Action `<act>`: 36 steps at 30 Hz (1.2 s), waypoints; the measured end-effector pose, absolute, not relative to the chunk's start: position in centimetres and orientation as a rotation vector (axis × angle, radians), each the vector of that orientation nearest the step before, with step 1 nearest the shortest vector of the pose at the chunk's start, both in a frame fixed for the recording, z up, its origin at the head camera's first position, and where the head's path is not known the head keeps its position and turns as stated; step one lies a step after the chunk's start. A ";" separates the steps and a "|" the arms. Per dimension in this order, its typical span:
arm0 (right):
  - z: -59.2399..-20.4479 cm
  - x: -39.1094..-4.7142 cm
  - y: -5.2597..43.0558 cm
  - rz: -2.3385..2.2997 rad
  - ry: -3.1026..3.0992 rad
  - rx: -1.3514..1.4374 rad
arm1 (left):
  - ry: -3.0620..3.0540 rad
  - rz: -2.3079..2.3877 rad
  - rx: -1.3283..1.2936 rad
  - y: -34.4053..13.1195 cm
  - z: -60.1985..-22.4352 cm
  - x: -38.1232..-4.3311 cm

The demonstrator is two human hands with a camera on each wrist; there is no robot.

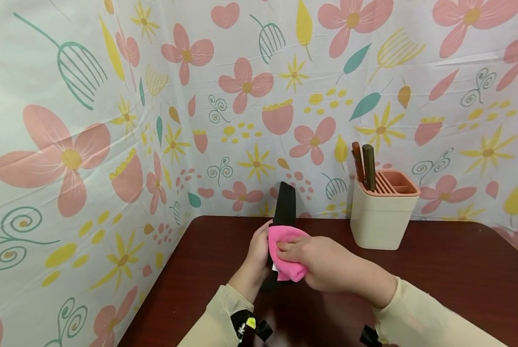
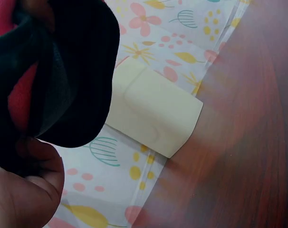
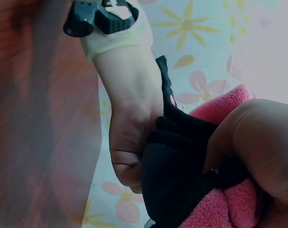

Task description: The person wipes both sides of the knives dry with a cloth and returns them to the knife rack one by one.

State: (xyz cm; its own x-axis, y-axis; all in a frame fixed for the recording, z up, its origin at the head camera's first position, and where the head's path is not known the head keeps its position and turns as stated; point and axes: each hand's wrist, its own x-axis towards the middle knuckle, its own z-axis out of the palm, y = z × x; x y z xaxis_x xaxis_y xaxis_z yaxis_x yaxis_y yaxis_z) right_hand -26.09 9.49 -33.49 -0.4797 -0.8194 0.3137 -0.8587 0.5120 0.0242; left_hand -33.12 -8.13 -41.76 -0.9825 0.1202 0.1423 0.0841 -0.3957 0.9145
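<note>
A black cap-like item with a stiff, rounded brim [image 1: 286,205] is held up over the table, brim pointing away. My left hand [image 1: 259,248] grips its left edge, fingers mostly behind the black fabric. A fluffy pink cloth [image 1: 283,239] covers part of the item, and my right hand [image 1: 328,262] holds it against the fabric with bent fingers. In the left wrist view, the black brim [image 2: 89,61] hangs above my left thumb, with pink showing through a gap. Black fabric [image 3: 177,166] lies between both hands in the right wrist view. Its full shape is hidden.
At the back right of the dark brown table [image 1: 454,270] stands a cream knife holder [image 1: 382,219] with a slotted pink top. A brown knife handle [image 1: 357,161] and a dark one [image 1: 369,166] stick out of it. Flower-printed sheeting [image 1: 250,120] rises behind and to the left.
</note>
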 end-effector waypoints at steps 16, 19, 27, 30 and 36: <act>-32.7 -24.5 13.3 0.529 -2.256 1.610 | 1.725 2.544 0.293 -8.2 -42.0 -32.9; -31.8 -24.8 14.7 0.685 -2.249 1.594 | 1.696 2.538 0.314 -8.2 -41.8 -32.9; -30.6 -27.1 16.6 0.909 -2.364 1.218 | 1.696 2.445 0.360 -8.2 -41.5 -32.5; -31.6 -28.6 16.0 0.968 -2.390 1.034 | 1.707 2.430 0.381 -8.0 -41.6 -32.3; -34.5 -30.7 13.0 0.888 -2.371 0.937 | 1.742 2.414 0.388 -7.7 -41.7 -32.3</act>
State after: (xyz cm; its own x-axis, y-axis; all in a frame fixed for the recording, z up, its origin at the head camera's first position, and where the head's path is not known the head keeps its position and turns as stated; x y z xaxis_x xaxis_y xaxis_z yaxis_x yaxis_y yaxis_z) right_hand -30.75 13.01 -34.47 -0.6744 -0.4400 0.5930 -0.7212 0.5646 -0.4013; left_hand -32.26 -7.68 -41.75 -0.9570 0.2612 0.1258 0.0371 -0.3200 0.9467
